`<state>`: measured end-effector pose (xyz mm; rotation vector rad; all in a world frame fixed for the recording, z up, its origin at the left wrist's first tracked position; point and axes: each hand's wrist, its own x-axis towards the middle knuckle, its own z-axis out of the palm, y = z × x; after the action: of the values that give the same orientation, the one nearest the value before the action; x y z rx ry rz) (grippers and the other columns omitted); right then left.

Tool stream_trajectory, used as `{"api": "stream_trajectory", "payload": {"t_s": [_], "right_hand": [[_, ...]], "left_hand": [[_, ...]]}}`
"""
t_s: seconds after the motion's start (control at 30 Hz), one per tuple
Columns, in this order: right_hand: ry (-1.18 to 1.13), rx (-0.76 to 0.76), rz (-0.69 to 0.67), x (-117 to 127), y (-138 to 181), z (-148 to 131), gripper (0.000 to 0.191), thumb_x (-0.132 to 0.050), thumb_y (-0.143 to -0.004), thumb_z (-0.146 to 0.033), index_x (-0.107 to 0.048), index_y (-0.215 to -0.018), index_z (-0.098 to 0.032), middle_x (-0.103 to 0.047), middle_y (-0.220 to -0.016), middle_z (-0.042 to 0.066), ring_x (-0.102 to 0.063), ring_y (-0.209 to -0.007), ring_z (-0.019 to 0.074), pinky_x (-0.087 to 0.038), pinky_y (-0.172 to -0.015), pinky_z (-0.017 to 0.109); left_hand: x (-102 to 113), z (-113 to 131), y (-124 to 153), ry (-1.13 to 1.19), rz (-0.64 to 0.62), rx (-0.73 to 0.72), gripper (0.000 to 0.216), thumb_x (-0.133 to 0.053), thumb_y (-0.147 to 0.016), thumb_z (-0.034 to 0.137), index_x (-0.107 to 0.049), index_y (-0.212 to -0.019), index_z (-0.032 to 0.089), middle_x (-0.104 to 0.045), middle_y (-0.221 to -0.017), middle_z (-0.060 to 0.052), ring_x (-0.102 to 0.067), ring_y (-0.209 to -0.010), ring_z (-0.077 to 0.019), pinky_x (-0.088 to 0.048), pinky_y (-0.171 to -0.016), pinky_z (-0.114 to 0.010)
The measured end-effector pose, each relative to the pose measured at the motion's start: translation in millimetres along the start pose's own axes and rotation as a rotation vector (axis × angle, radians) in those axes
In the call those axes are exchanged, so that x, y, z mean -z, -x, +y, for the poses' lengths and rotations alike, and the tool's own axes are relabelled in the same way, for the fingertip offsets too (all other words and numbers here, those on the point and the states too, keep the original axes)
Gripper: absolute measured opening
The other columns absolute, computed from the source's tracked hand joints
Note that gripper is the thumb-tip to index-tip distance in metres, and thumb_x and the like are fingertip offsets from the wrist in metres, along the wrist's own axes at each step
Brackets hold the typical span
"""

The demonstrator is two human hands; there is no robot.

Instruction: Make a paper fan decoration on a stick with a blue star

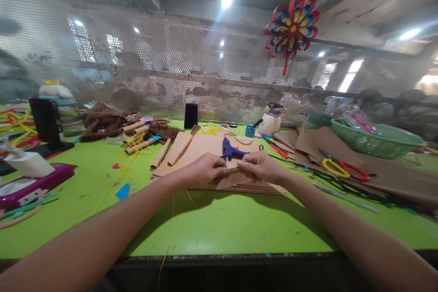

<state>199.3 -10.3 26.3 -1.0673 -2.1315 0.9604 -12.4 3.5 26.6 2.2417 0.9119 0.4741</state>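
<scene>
Here, hands point(207, 167) point(262, 167) pinch paper point(229, 179) — green basket point(386, 144) holds plastic-wrapped items point(362, 121).

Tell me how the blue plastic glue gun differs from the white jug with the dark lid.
The blue plastic glue gun lies down; the white, dark-lidded jug stands upright.
The gun rests on flat brown paper sheets, the jug on the bright green tabletop.
The gun is close to both bare hands; the jug stands farther back.
Both are in front of the perforated panel.

two bare, slender forearms point(106, 221)
</scene>
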Motion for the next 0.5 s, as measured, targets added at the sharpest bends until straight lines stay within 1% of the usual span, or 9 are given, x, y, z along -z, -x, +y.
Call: {"api": "stream_trajectory", "payload": {"t_s": [0.1, 0.2, 0.27, 0.4, 0.5], "right_hand": [[0.059, 0.063, -0.053, 0.8, 1.2, -2.2, 0.037, -0.049, -0.079, -0.046, -0.056, -0.066, -0.013, -0.054, -0.052, -0.001, -0.046, -0.046, 0.0071, -0.037, -0.047, 0.018], [0.127, 0.131, -0.086, -1.8, 3.1, -6.4, 0.035, -0.046, -0.082, -0.043, -0.061, -0.076, -0.012, -0.054, -0.056, 0.0, -0.046, -0.05, 0.0077, -0.037, -0.05, 0.019], [0.183, 0.161, -0.099, -2.7, 4.2, -8.7, 0.035, -0.043, -0.084, -0.04, -0.061, -0.074, -0.012, -0.052, -0.054, -0.001, -0.043, -0.049, 0.0071, -0.035, -0.048, 0.018], [0.288, 0.229, -0.068, 0.2, 4.2, -8.4, 0.032, -0.045, -0.084, -0.035, -0.058, -0.066, -0.012, -0.05, -0.057, -0.002, -0.042, -0.053, 0.0069, -0.033, -0.051, 0.018], [0.25, 0.189, -0.088, 3.2, 3.3, -5.6, 0.032, -0.046, -0.083, -0.037, -0.058, -0.066, -0.012, -0.051, -0.056, -0.002, -0.043, -0.052, 0.0069, -0.033, -0.05, 0.018]], "left_hand": [[-2.9, 2.1, 1.0, -0.056, -0.003, -0.04, 0.035, -0.041, -0.081, 0.041, -0.054, -0.064, 0.014, -0.048, -0.049, 0.003, -0.039, -0.046, -0.0076, -0.027, -0.046, -0.02], [-5.7, 3.9, 1.1, -0.1, 0.011, -0.075, 0.034, -0.041, -0.081, 0.04, -0.054, -0.064, 0.014, -0.049, -0.049, 0.003, -0.04, -0.046, -0.0078, -0.026, -0.045, -0.019], [-5.9, 5.2, 1.2, -0.106, 0.008, -0.078, 0.034, -0.04, -0.082, 0.04, -0.054, -0.064, 0.015, -0.051, -0.05, 0.002, -0.041, -0.046, -0.0081, -0.028, -0.045, -0.019], [-1.7, 7.7, 2.5, -0.084, -0.054, -0.088, 0.034, -0.038, -0.083, 0.039, -0.053, -0.063, 0.015, -0.055, -0.052, 0.001, -0.045, -0.047, -0.0092, -0.033, -0.05, -0.02], [2.1, 7.8, 4.1, -0.083, -0.091, -0.082, 0.032, -0.04, -0.082, 0.038, -0.054, -0.064, 0.015, -0.057, -0.054, 0.001, -0.048, -0.049, -0.0101, -0.035, -0.051, -0.02]]}}
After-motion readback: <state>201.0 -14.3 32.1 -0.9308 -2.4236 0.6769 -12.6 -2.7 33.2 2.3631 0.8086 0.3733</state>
